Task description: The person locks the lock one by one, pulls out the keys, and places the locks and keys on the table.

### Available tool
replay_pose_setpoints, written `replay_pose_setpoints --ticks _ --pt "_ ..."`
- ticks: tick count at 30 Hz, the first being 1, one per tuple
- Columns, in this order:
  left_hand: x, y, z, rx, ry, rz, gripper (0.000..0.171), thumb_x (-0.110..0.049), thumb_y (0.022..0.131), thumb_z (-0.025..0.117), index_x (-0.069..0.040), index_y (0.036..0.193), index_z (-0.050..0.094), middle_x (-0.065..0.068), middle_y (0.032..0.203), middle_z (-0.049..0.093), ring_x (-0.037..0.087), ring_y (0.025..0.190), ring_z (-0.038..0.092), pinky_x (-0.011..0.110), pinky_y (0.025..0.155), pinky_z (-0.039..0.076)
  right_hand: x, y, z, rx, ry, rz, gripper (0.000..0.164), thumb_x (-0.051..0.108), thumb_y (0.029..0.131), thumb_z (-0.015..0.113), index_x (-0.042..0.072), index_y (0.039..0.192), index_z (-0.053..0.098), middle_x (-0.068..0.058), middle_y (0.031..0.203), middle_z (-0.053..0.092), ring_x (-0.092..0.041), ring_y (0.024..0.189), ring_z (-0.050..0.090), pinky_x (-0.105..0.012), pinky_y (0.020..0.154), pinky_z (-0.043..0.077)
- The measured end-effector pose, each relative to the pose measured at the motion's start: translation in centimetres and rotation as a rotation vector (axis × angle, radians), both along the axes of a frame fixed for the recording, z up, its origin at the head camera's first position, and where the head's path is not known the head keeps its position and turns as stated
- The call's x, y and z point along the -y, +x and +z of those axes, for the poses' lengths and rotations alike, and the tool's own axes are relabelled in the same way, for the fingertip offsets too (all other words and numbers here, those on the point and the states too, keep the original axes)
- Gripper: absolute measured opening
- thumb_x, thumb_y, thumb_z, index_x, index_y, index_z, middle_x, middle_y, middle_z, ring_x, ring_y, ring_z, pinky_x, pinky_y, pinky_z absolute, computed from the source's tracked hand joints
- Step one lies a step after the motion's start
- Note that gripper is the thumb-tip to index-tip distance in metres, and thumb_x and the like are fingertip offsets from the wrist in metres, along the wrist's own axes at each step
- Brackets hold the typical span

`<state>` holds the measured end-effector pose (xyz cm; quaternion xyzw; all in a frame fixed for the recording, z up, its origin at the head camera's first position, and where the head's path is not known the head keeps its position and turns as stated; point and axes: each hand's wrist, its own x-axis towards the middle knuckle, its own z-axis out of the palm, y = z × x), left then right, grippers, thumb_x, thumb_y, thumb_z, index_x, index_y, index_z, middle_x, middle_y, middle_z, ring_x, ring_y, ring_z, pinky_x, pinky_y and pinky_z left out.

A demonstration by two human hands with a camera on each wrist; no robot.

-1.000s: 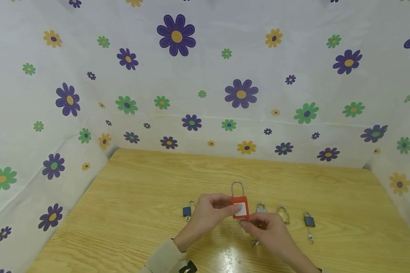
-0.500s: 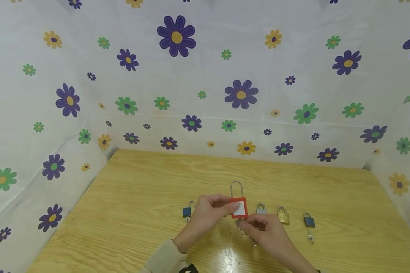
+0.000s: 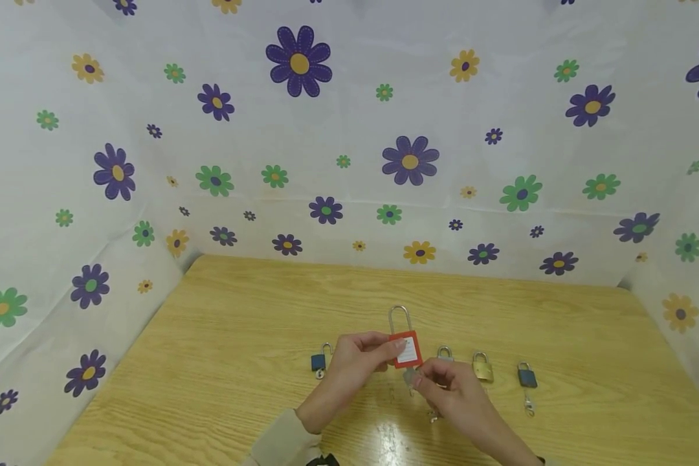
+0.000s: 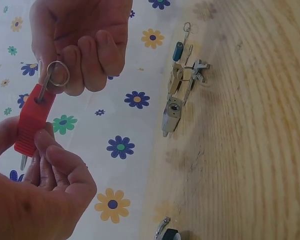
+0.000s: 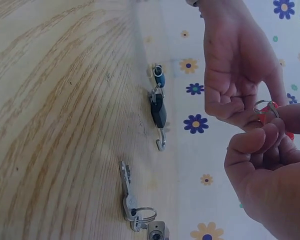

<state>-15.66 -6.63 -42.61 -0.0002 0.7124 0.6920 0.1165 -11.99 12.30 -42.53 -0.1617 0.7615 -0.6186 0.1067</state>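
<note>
My left hand [image 3: 349,372] holds a red padlock [image 3: 405,350] with a white label, thumb across its front. Its tall silver shackle [image 3: 400,317] points up, and the padlock leans slightly to the left. At its underside my right hand [image 3: 463,395] pinches a key [image 3: 410,375]. In the left wrist view the key [image 4: 46,82] stands in the keyhole, with a ring [image 4: 58,73] hanging from its head. Fingers cover most of the padlock in the right wrist view, where the key ring [image 5: 263,107] shows between the hands.
A blue padlock [image 3: 318,362] with its shackle raised lies left on the wooden table [image 3: 239,310]. Right of the hands lie a silver padlock [image 3: 445,353], partly hidden, a brass padlock [image 3: 483,370] and a dark blue padlock [image 3: 527,377]. Loose-hanging keys [image 5: 130,200] lie by the silver one.
The red padlock has tilted and shifted slightly up and left. More of the key's head shows below it, as my right fingers have moved slightly.
</note>
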Motion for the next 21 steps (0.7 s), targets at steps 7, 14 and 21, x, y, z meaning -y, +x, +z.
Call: replay_pose_setpoints --ticks 7,14,21 --pt "0.0 -0.1 -0.2 0.012 0.039 -0.011 0.035 -0.028 0.086 0.074 0.002 0.104 0.074 0.007 0.097 0.073 0.013 0.081 0.064 0.043 0.082 0.056 -0.1 0.0 0.1 -0.070 0.015 0.021 0.018 0.003 0.096 0.057 -0.008 0.083 0.062 0.001 0.060 0.046 -0.003 0.049 0.040 -0.016 0.044 0.034" --pt "0.6 -0.7 0.0 0.068 0.148 0.057 0.038 -0.025 0.086 0.075 0.007 0.106 0.070 -0.002 0.082 0.072 0.011 0.072 0.061 0.025 0.070 0.054 0.2 0.3 -0.2 -0.071 0.011 0.110 0.020 0.004 0.098 0.054 -0.008 0.083 0.058 0.001 0.063 0.047 -0.004 0.053 0.045 -0.015 0.047 0.038" --pt "1.7 -1.4 0.3 0.051 0.128 0.080 0.042 -0.026 0.086 0.075 0.007 0.109 0.069 0.000 0.086 0.071 0.011 0.073 0.061 0.026 0.069 0.054 0.4 0.5 -1.0 -0.043 0.122 0.077 0.019 0.008 0.096 0.058 -0.003 0.083 0.066 0.002 0.061 0.048 -0.004 0.052 0.044 -0.018 0.048 0.039"
